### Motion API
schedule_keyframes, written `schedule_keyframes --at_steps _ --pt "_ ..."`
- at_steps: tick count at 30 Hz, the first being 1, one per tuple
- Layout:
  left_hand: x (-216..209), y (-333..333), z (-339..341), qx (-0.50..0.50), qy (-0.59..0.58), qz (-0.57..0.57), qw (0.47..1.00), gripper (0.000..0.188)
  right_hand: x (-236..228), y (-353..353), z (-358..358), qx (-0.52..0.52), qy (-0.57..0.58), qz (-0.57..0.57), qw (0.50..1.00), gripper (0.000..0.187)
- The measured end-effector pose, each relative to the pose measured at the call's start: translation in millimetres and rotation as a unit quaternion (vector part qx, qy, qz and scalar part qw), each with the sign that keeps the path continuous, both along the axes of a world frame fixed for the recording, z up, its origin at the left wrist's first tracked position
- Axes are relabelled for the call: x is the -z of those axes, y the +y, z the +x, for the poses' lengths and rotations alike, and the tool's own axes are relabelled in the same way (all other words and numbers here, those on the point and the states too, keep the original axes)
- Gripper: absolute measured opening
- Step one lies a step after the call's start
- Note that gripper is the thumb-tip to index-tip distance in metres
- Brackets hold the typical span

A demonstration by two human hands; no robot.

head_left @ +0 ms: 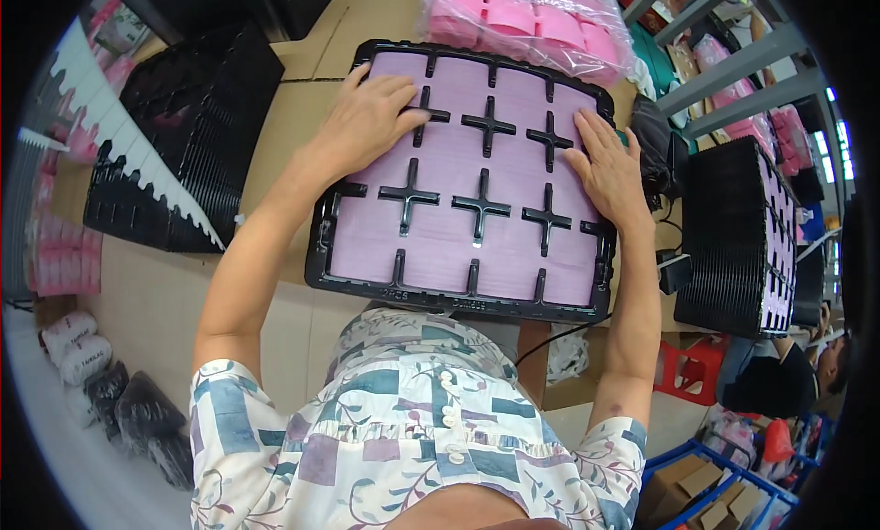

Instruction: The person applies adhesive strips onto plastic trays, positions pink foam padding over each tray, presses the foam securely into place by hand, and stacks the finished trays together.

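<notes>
A black plastic tray (458,301) lies in front of me at the table edge, slightly turned. Cross-shaped black dividers rise across it, and lilac material (440,241) fills the spaces between them; I cannot tell whether it is one sheet or separate pieces. My left hand (371,118) rests flat on the upper left part, its fingers stretched out and the thumb beside a divider. Against the lilac near the right rim lies my right hand (610,168), fingers extended and thumb apart. Neither hand grips anything.
Clear plastic wraps pink rolled pieces (532,26) just beyond the tray. A tall stack of black trays (192,118) stands left, another stack (720,228) right. Lower right are a red plastic stool (692,374), a person in dark clothing (775,383) and cardboard boxes (683,484).
</notes>
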State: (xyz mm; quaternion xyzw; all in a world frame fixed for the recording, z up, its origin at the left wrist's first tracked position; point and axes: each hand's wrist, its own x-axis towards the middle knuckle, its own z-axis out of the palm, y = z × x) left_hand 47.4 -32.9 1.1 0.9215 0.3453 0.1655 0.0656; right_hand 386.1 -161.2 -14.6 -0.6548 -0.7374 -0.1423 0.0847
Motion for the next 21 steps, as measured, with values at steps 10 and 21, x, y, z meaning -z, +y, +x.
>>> schedule_keyframes --at_steps 10,21 --pt "30.5 -28.0 -84.7 -0.175 -0.273 -0.255 0.911 0.061 -34.0 -100.8 -37.2 0.199 0.281 -0.024 0.938 0.042" --pt "17.2 -77.0 -75.2 -0.013 -0.443 -0.420 0.792 0.067 -25.6 -141.9 -60.3 0.190 0.473 0.108 0.854 0.042"
